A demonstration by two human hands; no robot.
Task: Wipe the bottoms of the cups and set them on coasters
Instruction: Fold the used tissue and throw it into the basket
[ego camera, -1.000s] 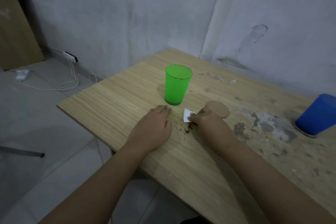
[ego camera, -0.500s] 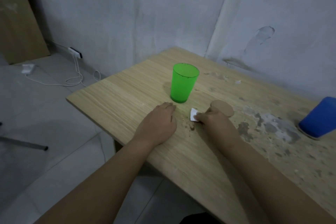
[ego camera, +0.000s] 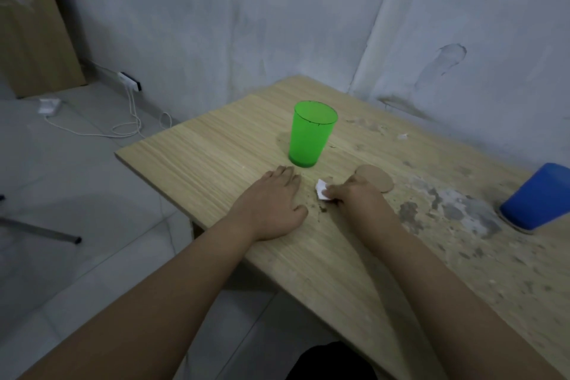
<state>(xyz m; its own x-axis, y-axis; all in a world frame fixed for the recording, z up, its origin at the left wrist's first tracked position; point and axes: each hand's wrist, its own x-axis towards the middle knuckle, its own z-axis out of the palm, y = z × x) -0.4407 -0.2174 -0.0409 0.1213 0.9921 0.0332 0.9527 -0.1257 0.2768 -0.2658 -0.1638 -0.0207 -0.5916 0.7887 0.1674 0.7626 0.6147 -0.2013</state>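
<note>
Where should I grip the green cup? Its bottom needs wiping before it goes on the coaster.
Judging by its pose, take the green cup around its mid wall with the left hand, coming from the near left. It stands upright and tapers toward the base, and a side grip leaves the bottom free for the white wipe.

My right hand (ego camera: 357, 194) dragged small white tissue scrap (ego camera: 321, 193) slightly nearer me across wooden desk (ego camera: 216, 148); left hand unmoved.

Dim, soft, wide-angle edge distortion.
</note>
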